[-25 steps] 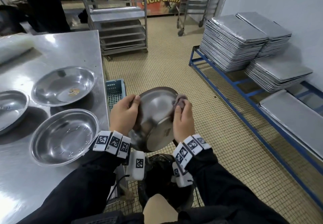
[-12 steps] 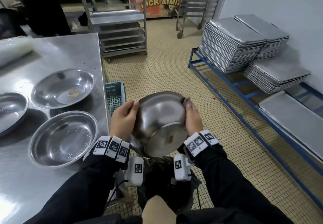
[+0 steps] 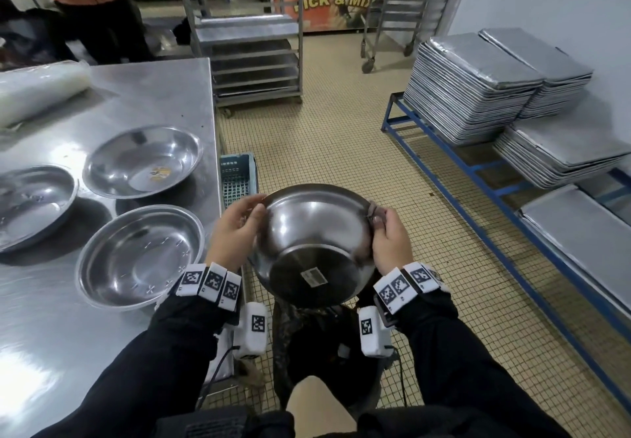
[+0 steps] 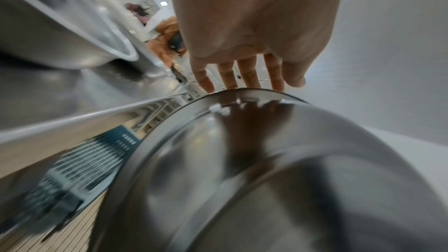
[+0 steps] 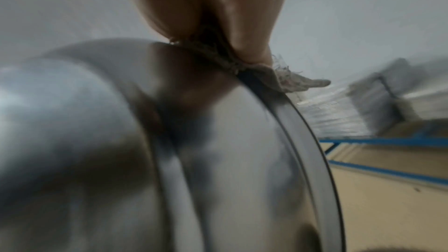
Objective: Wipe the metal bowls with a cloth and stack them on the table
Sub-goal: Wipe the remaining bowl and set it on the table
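Both grips are engaged on one metal bowl (image 3: 316,243), held in the air off the edge of the desk (image 3: 102,102) and above the tiled floor (image 3: 341,137). Left hand (image 3: 235,232): fingers curled over the bowl's rim on its left side, thumb on the outer wall; the left wrist view shows the fingers (image 4: 252,76) hooked over the rim edge. Right hand (image 3: 391,241): clamped on the opposite rim with a cloth (image 3: 374,210) pinched between fingers and metal; the right wrist view shows the frayed cloth (image 5: 286,79) trapped against the rim. The bowl is tilted, its underside turned toward the person, its opening facing away; a small label (image 3: 314,275) is stuck on the flat base.

To the left of the held bowl, three more bowls sit open side up on the desk, unstacked. The near bowl (image 3: 140,256) lies closest to the left hand. The far bowl (image 3: 143,161) sits beyond it and carries a yellowish mark inside. The third bowl (image 3: 32,205) lies furthest left, partly cut off by the frame edge. A roll of clear film (image 3: 41,92) lies at the desk's far side.

Just beyond the left hand, a blue crate (image 3: 237,178) stands on the floor beside the desk. To the right of the right hand, well apart, stacked metal trays (image 3: 471,89) rest on a blue rack (image 3: 478,171).
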{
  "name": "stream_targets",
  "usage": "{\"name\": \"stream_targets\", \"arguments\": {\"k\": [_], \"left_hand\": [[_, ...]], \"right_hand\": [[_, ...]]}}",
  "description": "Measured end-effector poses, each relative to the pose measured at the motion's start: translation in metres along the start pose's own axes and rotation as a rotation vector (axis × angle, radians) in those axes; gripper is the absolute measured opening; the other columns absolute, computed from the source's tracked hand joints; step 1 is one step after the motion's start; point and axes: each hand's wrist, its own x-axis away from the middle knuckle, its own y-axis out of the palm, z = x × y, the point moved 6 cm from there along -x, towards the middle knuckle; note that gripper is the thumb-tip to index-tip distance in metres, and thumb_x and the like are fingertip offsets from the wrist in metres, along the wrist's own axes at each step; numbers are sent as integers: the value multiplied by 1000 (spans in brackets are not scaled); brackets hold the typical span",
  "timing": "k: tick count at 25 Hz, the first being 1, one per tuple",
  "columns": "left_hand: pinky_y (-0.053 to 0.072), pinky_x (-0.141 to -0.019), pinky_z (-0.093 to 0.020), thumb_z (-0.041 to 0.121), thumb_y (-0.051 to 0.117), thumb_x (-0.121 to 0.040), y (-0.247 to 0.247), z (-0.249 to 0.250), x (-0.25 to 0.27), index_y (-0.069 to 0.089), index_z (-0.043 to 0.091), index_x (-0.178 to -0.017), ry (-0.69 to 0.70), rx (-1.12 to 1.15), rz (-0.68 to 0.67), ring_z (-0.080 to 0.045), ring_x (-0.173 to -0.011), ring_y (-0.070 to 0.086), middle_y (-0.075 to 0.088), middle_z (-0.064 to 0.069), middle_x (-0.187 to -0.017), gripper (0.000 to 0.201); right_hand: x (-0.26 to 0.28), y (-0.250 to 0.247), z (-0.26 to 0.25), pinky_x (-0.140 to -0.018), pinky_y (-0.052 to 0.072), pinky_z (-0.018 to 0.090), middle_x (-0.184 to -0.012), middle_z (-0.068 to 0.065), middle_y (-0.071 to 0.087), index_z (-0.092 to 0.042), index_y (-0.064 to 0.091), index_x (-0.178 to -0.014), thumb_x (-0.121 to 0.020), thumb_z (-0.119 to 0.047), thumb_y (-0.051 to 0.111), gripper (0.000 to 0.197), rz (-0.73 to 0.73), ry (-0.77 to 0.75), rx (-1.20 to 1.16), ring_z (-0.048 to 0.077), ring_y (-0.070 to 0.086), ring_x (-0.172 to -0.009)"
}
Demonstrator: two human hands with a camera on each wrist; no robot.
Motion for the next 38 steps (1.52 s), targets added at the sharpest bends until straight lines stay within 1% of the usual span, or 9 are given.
{"name": "stream_targets", "arguments": {"k": [4, 8, 15, 19, 24, 27, 30, 33, 38], "left_hand": [[52, -86, -15, 25, 60, -93, 23, 25, 5, 61, 21, -125, 139, -189, -131, 3, -101, 61, 66, 8, -113, 32], [50, -77, -22, 30, 65, -91, 28, 40, 0, 71, 20, -97, 235, -337, -55, -5, -82, 63, 70, 7, -88, 14], [46, -64, -30, 31, 56, -96, 26, 24, -6, 68, 21, -84, 101, -194, 21, -14, -66, 57, 65, 2, -70, 20], [50, -67, -43, 41, 52, -95, 32, 22, -10, 67, 22, -80, 49, -89, 19, -26, -69, 61, 66, -1, -69, 28], [45, -61, -33, 37, 54, -97, 32, 24, -10, 68, 23, -82, 39, -52, 15, -14, -62, 56, 63, 11, -63, 25], [51, -70, -46, 46, 52, -94, 25, 19, -10, 69, 20, -84, 29, -55, 68, -29, -70, 61, 67, -4, -71, 33], [51, -75, -50, 42, 50, -97, 26, 20, -6, 68, 20, -82, 14, -75, 82, -35, -75, 61, 66, -11, -74, 32], [51, -72, -47, 35, 50, -99, 36, 35, -1, 66, 19, -80, 58, -129, 71, -28, -72, 61, 66, -5, -71, 30], [47, -58, -45, 37, 50, -98, 39, 50, 4, 60, 15, -73, 196, -197, 60, -28, -59, 54, 59, -9, -63, 35]], "right_hand": [[-12, 11, -33, -85, 42, 34, -106, 4, 56, -8, 55, -109, -98, -16, 42, 19, -110, -250, 324, 20, 49, -102], [-12, 21, -57, -85, 29, 24, -116, 6, 54, -9, 53, -117, -98, -13, 41, 22, -225, -385, 408, 19, 42, -109], [1, 8, -63, -101, 42, 33, -124, 6, 55, -9, 51, -130, -98, -21, 43, 35, -11, -409, 160, 19, 49, -116], [35, 38, -69, -115, 25, 39, -138, 2, 50, -17, 51, -134, -96, -38, 35, 46, -24, -583, 356, 22, 35, -134], [-2, 19, -47, -89, 47, 26, -123, 7, 55, -12, 54, -125, -101, -38, 30, 43, 41, -253, 172, 16, 52, -111], [-6, 14, -10, -87, 42, 27, -120, 4, 58, -16, 51, -129, -103, -38, 26, 42, -67, 92, -1, 19, 54, -110], [14, 24, -26, -105, 39, 38, -131, 3, 52, -15, 46, -135, -101, -34, 28, 43, -7, -151, 102, 20, 46, -124], [36, 50, -61, -117, 18, 45, -149, 6, 37, -16, 38, -143, -98, -41, 25, 53, 34, -437, 372, 25, 24, -141], [7, 28, -70, -112, 26, 39, -148, 6, 35, -17, 37, -142, -99, -41, 26, 50, 144, -212, 237, 24, 31, -136]]}}
